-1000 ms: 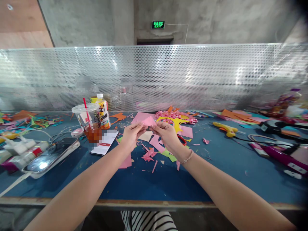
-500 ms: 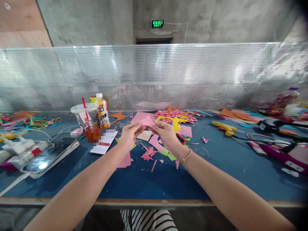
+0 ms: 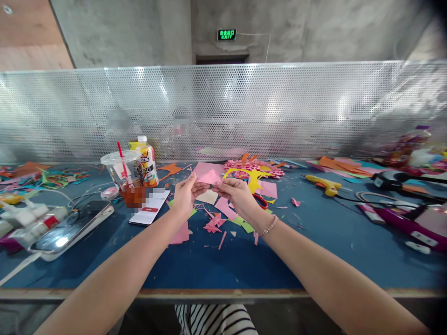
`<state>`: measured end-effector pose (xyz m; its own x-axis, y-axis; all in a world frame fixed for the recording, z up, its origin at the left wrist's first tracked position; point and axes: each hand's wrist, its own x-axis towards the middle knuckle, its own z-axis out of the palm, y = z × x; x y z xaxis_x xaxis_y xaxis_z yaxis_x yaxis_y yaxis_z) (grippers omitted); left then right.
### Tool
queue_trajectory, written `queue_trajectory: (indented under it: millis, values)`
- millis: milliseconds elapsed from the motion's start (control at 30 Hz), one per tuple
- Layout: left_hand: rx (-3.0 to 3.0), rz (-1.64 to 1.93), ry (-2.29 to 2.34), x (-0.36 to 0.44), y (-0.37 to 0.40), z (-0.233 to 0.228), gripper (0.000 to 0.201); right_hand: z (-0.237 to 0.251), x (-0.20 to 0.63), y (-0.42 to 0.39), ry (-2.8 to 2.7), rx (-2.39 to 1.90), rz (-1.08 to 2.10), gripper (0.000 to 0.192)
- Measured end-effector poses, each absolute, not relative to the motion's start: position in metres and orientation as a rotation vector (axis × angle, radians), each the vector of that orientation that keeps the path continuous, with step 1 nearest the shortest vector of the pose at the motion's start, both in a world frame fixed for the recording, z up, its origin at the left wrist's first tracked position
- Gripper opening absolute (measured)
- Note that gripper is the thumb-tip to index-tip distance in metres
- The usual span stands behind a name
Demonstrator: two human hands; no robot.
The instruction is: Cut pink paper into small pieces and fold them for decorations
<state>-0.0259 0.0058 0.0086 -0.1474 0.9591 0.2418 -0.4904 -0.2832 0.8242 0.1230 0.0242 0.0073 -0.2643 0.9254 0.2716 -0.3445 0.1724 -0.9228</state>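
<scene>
Head view: both hands pinch a small pink paper above the tabletop's middle.
The paper [image 3: 208, 177] is a flat, folded, roughly triangular piece, point up; the left hand [image 3: 185, 195] grips its left lower edge, the right hand [image 3: 236, 194] its right, over pink scraps [image 3: 213, 224] on the blue tabletop [image 3: 314, 246].

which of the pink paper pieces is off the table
The small folded pink piece, pinched between the left hand and right hand. The other pink scraps lie flat on the blue table.
</scene>
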Motion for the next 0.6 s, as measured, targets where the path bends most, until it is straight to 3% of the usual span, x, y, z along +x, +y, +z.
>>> queue_trajectory:
  millis: [433, 600]
  values:
    - [1.103, 1.716, 0.849, -0.027, 0.006, 0.007, 0.017, 0.009, 0.129, 0.031, -1.259, -0.669, 1.380, 0.030]
    - [1.179, 1.717, 0.898, -0.028, 0.009, 0.005, 0.018, 0.007, 0.128, 0.034, -1.376, -0.703, 1.317, 0.024]
